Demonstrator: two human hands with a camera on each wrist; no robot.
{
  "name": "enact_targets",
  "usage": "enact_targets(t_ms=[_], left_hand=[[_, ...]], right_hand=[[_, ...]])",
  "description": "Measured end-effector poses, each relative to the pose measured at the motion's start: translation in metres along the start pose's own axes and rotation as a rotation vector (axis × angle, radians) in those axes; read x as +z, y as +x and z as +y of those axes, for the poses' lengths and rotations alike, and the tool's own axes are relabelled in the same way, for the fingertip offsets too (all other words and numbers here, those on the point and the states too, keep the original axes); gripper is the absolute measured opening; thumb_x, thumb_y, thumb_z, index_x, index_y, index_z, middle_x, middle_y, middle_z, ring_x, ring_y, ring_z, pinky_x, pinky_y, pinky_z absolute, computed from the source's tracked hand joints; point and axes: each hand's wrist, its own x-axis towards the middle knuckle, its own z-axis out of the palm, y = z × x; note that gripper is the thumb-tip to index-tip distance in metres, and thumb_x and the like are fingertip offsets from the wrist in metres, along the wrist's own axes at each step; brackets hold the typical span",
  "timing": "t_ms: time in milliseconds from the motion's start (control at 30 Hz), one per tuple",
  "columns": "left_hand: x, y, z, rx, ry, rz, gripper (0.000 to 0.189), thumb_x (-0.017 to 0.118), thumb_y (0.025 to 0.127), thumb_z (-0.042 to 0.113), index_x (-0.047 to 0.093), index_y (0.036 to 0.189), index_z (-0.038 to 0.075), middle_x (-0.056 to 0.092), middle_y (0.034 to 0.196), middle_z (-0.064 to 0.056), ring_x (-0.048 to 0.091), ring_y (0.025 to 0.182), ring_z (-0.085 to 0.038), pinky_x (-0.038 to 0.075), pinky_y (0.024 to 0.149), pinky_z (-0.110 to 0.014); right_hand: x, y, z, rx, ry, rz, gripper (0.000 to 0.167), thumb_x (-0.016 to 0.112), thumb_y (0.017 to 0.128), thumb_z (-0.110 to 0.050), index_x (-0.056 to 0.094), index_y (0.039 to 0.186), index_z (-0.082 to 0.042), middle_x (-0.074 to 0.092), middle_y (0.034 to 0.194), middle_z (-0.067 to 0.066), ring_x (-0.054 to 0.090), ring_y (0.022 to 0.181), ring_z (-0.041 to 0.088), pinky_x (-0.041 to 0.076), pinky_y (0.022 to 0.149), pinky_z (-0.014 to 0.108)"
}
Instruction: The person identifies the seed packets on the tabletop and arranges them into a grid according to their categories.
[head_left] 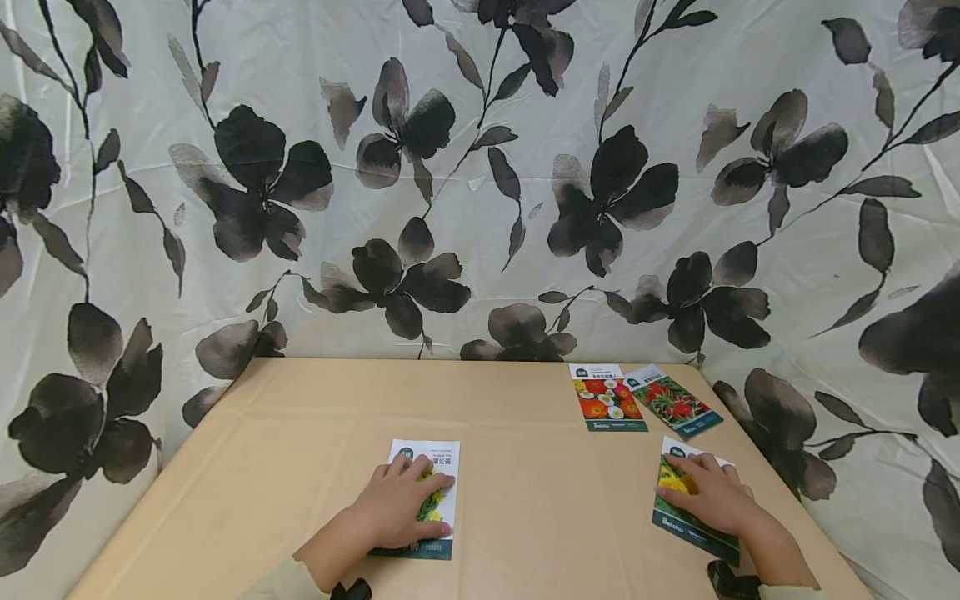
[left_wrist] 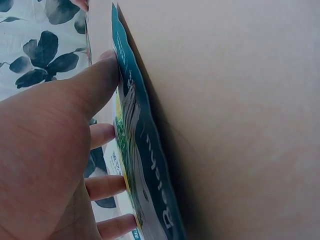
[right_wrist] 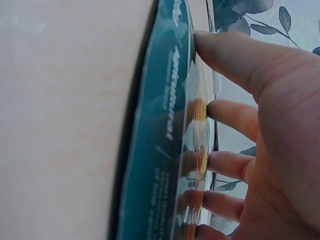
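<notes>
My left hand (head_left: 405, 502) lies over a seed packet (head_left: 444, 540) with yellow flowers, white top and dark teal bottom band. Its fingers are spread, and the thumb (left_wrist: 98, 82) and fingertips touch the packet's face in the left wrist view. On the right, my right hand (head_left: 708, 496) rests spread over another seed packet (head_left: 690, 531), this one with yellow blooms and slightly turned. In the right wrist view the thumb (right_wrist: 225, 52) and fingertips press on that packet's glossy front. Both hands hide part of the pictures beneath them.
Two more seed packets are at the table's back right: one with red, orange and white flowers (head_left: 607, 402), one with red flowers (head_left: 675, 402) lying aslant. The light wooden table (head_left: 300, 450) meets a flower-printed cloth (head_left: 495, 208) at its far edge.
</notes>
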Motion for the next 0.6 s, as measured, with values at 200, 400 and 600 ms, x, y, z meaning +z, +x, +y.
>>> enact_targets(t_ms=[200, 400, 600], left_hand=[[-0.0014, -0.0003, 0.0000, -0.001, 0.000, 0.003, 0.071, 0.068, 0.083, 0.072, 0.059, 0.143, 0.034, 0.054, 0.140, -0.007, 0.047, 0.118, -0.033, 0.042, 0.091, -0.059], [-0.0028, -0.0011, 0.0005, 0.000, -0.003, 0.003, 0.071, 0.068, 0.083, 0.071, 0.059, 0.143, 0.034, 0.053, 0.141, -0.008, 0.047, 0.119, -0.034, 0.042, 0.093, -0.060], [-0.0021, -0.0010, 0.0000, 0.000, -0.007, 0.006, 0.071, 0.068, 0.084, 0.071, 0.059, 0.143, 0.033, 0.053, 0.141, -0.008, 0.047, 0.121, -0.035, 0.041, 0.093, -0.060]], right_hand=[[-0.0008, -0.0009, -0.0004, -0.004, 0.002, -0.001, 0.093, 0.066, 0.083, -0.072, 0.050, 0.149, -0.009, 0.041, 0.138, 0.033, 0.034, 0.116, 0.057, 0.042, 0.083, 0.064], [-0.0015, -0.0014, -0.0013, -0.013, -0.004, 0.005, 0.092, 0.066, 0.083, -0.072, 0.051, 0.148, -0.008, 0.043, 0.137, 0.032, 0.035, 0.115, 0.056, 0.043, 0.083, 0.064], [-0.0028, -0.0022, -0.0037, -0.013, -0.007, 0.005, 0.092, 0.066, 0.084, -0.071, 0.051, 0.148, -0.008, 0.042, 0.137, 0.033, 0.036, 0.116, 0.057, 0.043, 0.083, 0.064]])
